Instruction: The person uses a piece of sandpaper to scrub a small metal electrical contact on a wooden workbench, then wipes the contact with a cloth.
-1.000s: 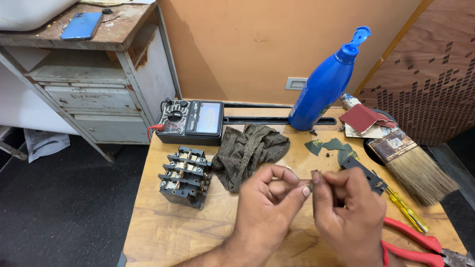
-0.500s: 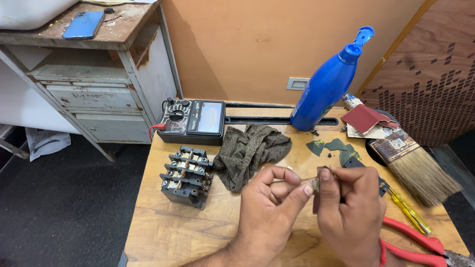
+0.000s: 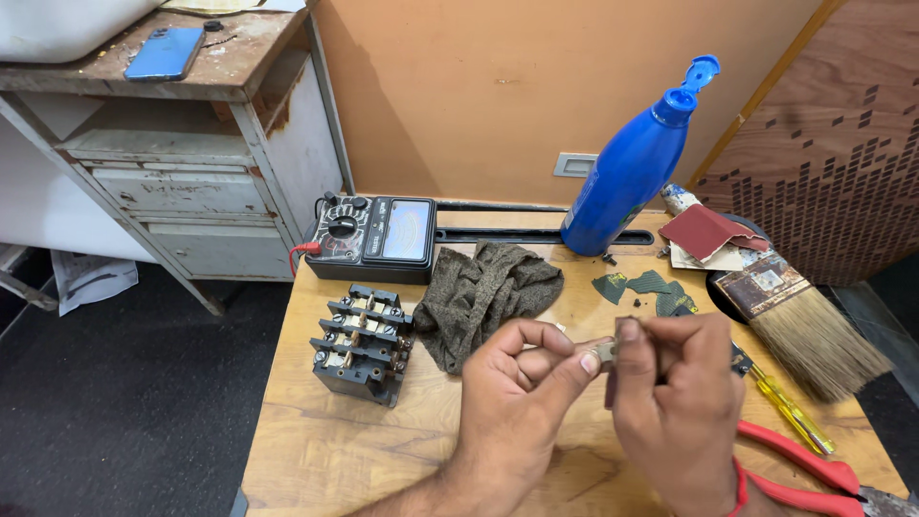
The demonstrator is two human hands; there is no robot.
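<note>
**A:** What's being worked on?

**B:** A small metal piece (image 3: pixel 605 351), pinched between both hands just above the wooden table (image 3: pixel 316 450), a little below the picture's centre. The left hand (image 3: pixel 522 383) has thumb and forefinger closed on its left end. The right hand (image 3: pixel 675 393) has its fingers folded tight over the right end and over a dark strip that hangs down from them; what that strip is, I cannot tell.

**A:** And close around the hands?

**B:** At ten o'clock from the piece lies a crumpled grey-brown cloth (image 3: pixel 483 297). At nine o'clock, well apart, stands a black contactor (image 3: pixel 362 343) with rows of screw terminals. At one o'clock lie scraps of dark abrasive paper (image 3: pixel 643 284).

**A:** Further out?

**B:** At eleven o'clock an analogue multimeter (image 3: pixel 378 235) sits at the table's far edge with a red lead plugged in. At twelve to one o'clock stands a blue plastic bottle (image 3: pixel 627 177), cap flipped open. At two o'clock a paintbrush (image 3: pixel 799 321) lies beside a folded red sheet (image 3: pixel 706 230). At four o'clock there is a yellow-handled screwdriver (image 3: pixel 790 416), with red-handled pliers (image 3: pixel 799 469) nearer the table's edge. A blue phone (image 3: pixel 165 53) rests on the rusty cabinet (image 3: pixel 191 172) at ten o'clock.
</note>
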